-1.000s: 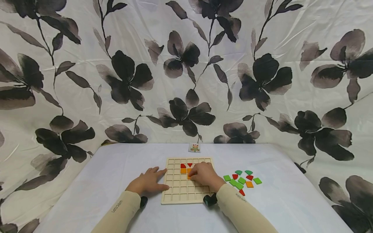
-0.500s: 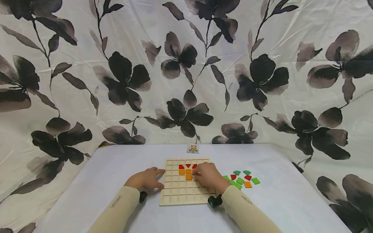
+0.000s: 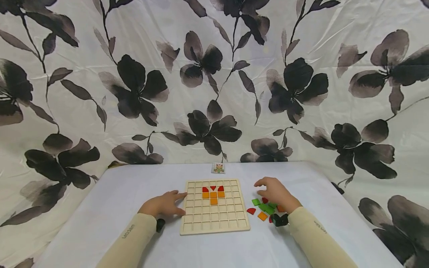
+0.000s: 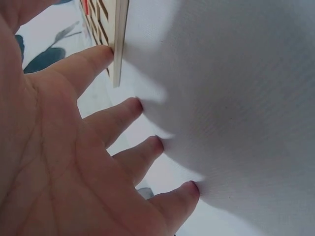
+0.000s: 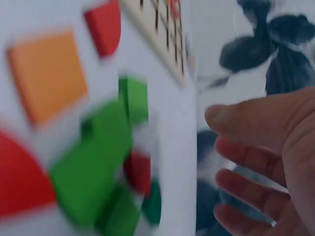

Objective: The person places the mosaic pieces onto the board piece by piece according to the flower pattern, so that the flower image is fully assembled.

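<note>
My left hand [image 3: 162,205] lies by the left edge of a pale wooden grid board [image 3: 214,225], with thumb and index finger touching that edge. In the left wrist view the other fingers [image 4: 120,118] rest spread on the white cloth. On the board, a red triangle [image 3: 213,188] sits between two red rounded pieces [image 3: 220,188] in one row. Orange squares [image 3: 213,201] lie below them. My right hand [image 3: 276,193] holds nothing and hovers above loose tiles right of the board, fingers apart and loosely bent. Green squares [image 3: 256,202] lie under it, partly hidden.
A red rounded tile [image 3: 251,211] and an orange square tile [image 3: 262,216] lie close to the board's right edge. A small patterned card [image 3: 218,168] is at the table's far edge. Behind hangs a floral curtain [image 3: 201,67].
My right hand has left the board and moved right over the loose tiles. A right-hand orange square and red rounded piece now show fully on the board. The left hand stays at the edge.
</note>
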A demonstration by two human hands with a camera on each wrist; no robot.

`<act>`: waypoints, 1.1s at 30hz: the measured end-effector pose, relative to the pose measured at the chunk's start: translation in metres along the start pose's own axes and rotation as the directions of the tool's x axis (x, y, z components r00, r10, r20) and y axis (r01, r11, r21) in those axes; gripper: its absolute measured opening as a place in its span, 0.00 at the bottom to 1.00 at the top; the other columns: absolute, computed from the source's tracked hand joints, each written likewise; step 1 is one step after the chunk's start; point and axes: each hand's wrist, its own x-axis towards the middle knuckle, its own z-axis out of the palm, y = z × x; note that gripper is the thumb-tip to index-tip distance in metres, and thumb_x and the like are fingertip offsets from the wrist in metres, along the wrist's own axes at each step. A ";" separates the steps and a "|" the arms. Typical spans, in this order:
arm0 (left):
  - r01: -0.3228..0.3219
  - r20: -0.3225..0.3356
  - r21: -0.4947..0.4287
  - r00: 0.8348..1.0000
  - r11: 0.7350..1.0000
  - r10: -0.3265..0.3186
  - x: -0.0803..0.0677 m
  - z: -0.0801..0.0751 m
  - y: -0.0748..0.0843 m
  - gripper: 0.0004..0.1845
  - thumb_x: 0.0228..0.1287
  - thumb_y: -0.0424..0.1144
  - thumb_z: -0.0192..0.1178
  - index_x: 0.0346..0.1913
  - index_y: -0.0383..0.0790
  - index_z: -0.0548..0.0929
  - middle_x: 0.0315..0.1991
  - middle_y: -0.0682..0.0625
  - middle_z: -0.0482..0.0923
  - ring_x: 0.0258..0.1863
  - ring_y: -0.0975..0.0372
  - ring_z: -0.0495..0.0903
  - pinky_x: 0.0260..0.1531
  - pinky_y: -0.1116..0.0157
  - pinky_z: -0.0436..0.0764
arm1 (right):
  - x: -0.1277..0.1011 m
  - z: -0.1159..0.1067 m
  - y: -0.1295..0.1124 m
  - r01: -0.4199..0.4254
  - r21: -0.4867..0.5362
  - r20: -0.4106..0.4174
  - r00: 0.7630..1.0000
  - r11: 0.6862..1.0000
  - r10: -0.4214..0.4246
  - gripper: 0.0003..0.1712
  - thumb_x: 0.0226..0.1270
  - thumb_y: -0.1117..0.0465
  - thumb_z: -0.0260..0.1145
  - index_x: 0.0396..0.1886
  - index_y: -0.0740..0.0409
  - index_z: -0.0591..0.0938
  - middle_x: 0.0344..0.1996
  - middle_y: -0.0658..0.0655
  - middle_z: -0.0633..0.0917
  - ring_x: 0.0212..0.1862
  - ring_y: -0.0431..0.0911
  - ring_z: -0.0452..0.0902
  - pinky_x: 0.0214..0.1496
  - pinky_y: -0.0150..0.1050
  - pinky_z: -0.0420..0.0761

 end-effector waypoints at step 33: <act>0.024 -0.009 -0.024 1.000 0.999 -0.025 -0.004 0.002 0.001 0.42 0.53 0.55 0.68 0.72 0.53 0.65 0.74 0.38 0.57 0.73 0.41 0.56 0.64 0.34 0.61 | -0.004 0.001 0.046 -0.121 -0.029 0.104 0.987 0.992 0.123 0.16 0.62 0.61 0.67 0.51 0.56 0.85 0.48 0.55 0.84 0.48 0.50 0.76 0.60 0.54 0.77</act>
